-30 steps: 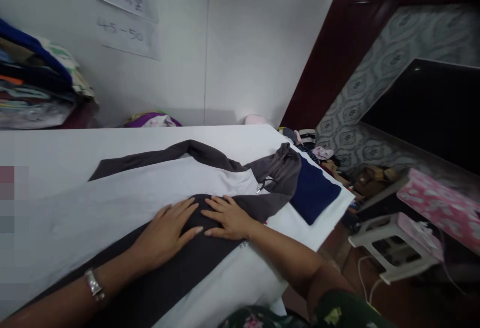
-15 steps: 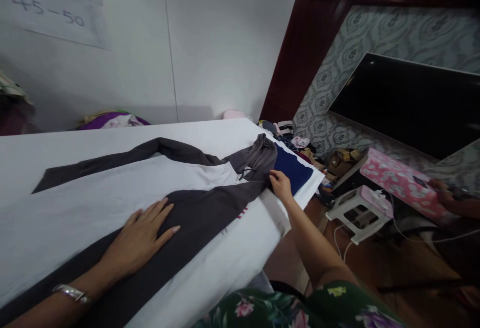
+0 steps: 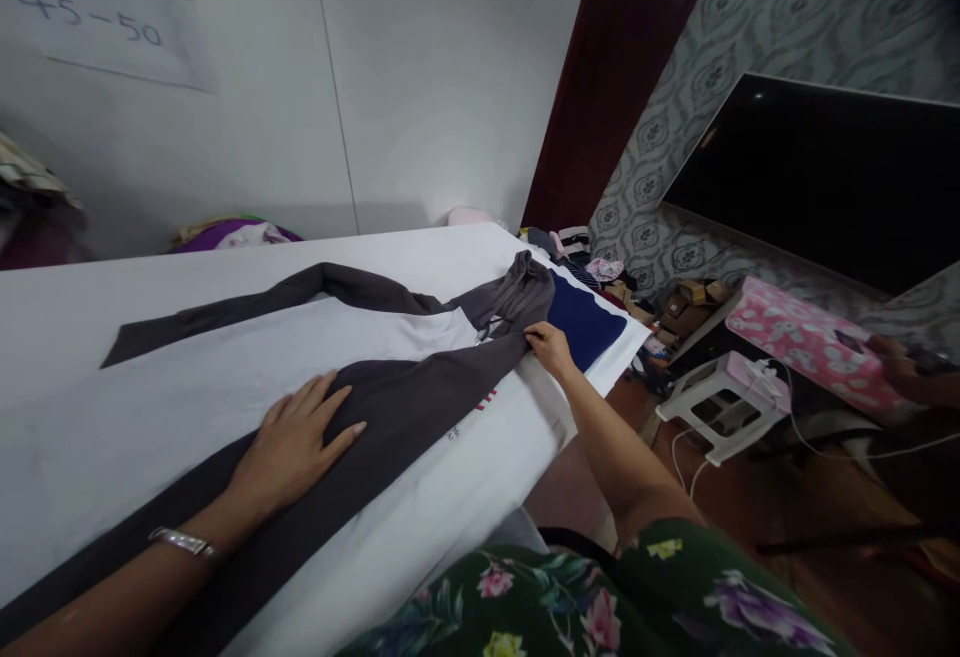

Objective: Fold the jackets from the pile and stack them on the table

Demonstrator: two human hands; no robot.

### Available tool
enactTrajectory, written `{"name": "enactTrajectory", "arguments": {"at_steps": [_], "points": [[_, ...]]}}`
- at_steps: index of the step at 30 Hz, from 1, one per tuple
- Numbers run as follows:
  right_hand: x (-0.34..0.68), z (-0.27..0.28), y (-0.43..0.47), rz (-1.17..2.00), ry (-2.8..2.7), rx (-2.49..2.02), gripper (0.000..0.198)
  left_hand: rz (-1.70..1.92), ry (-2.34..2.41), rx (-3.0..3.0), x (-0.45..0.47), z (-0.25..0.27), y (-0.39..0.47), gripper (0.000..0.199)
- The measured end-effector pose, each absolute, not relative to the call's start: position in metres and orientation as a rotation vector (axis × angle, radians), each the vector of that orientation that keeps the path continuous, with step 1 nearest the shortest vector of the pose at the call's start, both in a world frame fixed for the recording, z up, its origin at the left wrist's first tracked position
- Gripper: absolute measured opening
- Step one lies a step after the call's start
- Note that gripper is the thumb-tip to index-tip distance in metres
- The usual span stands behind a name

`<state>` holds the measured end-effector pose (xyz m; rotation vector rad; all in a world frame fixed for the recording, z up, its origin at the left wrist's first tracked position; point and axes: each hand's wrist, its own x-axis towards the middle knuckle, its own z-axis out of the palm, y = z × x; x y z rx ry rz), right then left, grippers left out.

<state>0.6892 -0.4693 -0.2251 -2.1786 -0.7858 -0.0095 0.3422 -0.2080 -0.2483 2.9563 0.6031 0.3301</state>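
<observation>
A hoodie with a white body and dark grey sleeves and hood lies spread on a white table. Palm down, my left hand rests flat on the near grey sleeve and the white cloth beside it, its fingers apart. My right hand pinches the grey cloth at the near shoulder, close to the bunched hood. A small metallic piece shows at the neck opening. Beyond the hood lies a flat navy cloth.
Past the table's far right end are piled clothes and cardboard boxes. A white stool with a cable stands on the floor at right, near a pink patterned cover. Another person's hand shows at the right edge.
My right hand has moved slightly left along the shoulder, still pinching the cloth. The far sleeve's cuff lies a little farther right. My left hand stays flat on the hoodie; the view has shifted slightly.
</observation>
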Motion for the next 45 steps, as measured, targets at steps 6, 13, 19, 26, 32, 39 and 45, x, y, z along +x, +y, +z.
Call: {"name": "enactTrajectory", "arguments": {"at_steps": [6, 13, 19, 26, 32, 39, 45], "points": [[0.686, -0.227, -0.461, -0.024, -0.663, -2.217, 0.018, 0.289, 0.677, 2.997, 0.341, -0.242, -0.212, 0.069], [0.671, -0.227, -0.472, 0.008, -0.557, -2.090, 0.024, 0.285, 0.634, 2.919, 0.342, -0.242, -0.214, 0.065], [0.641, -0.243, -0.490, 0.145, -0.335, -2.037, 0.017, 0.492, 0.549, 2.921, 0.343, -0.227, -0.218, 0.059], [0.653, -0.235, -0.475, 0.430, -0.153, -1.932, 0.013, 0.231, 0.031, 2.867, 0.338, -0.188, -0.291, 0.034], [0.655, -0.230, -0.458, 0.488, -0.056, -1.701, 0.014, 0.139, 0.234, 2.891, 0.347, -0.209, -0.301, 0.029], [0.656, -0.224, -0.448, 0.551, -0.050, -1.516, 0.023, 0.179, 0.415, 2.676, 0.355, -0.208, -0.285, 0.026], [0.656, -0.226, -0.441, 0.528, -0.089, -1.527, 0.024, 0.334, 0.766, 2.162, 0.362, -0.208, -0.263, 0.031]]}}
